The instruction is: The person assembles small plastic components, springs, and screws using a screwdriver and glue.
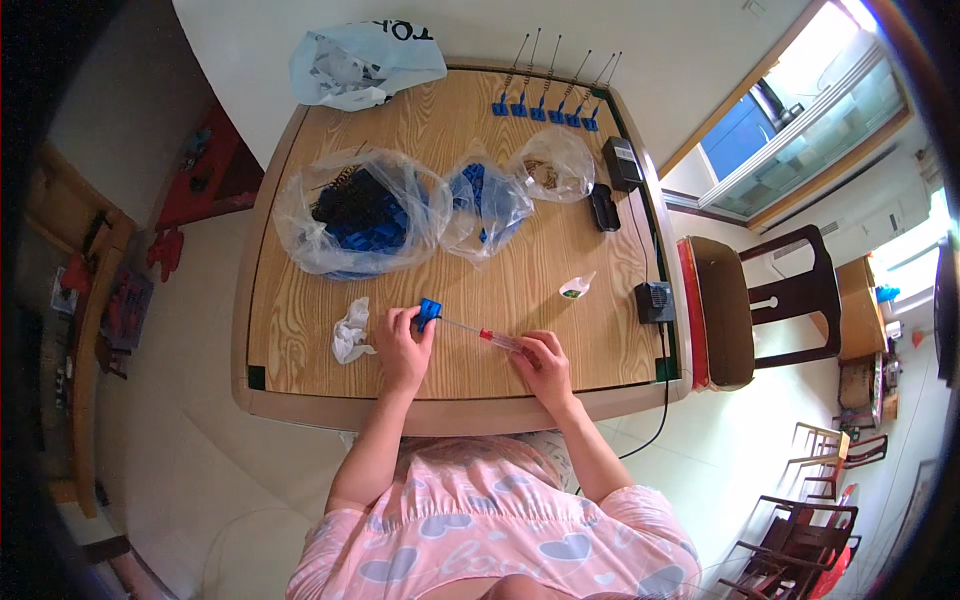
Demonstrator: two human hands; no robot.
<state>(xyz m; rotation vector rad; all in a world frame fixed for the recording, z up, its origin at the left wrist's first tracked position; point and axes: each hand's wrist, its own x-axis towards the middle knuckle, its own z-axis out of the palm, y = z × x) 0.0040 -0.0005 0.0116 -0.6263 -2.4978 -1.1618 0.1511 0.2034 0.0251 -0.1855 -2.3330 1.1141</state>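
Small blue plastic block [429, 309] held toward a slim screwdriver with a red-and-clear handle [487, 334]

The block is held just above the near half of the wood-grained worktop [460, 375], a little left of its middle; it is clamped between the thumb and fingers of the left hand [403, 338], and the grip of the right hand [543, 360] is closed on the rear of the screwdriver handle. The metal shaft is pointed leftward at the block's right side; whether the tip is seated cannot be told. The step in hand is judged to be work with the driver on this block; for the next move, a steady block and a tip kept in line seem to be called for. The block looks bright blue, compact and angular, its finer detail too small to be read.

A crumpled white tissue [351, 333] is left beside the left hand; a small white bottle [576, 287] is placed beyond the right. Farther off, blue pieces [365, 232] and dark coiled springs [348, 195] are held in a large clear plastic bag [291, 218]; near the far edge, six blue-based pieces with coils and thin rods [539, 113] are lined up in a row.
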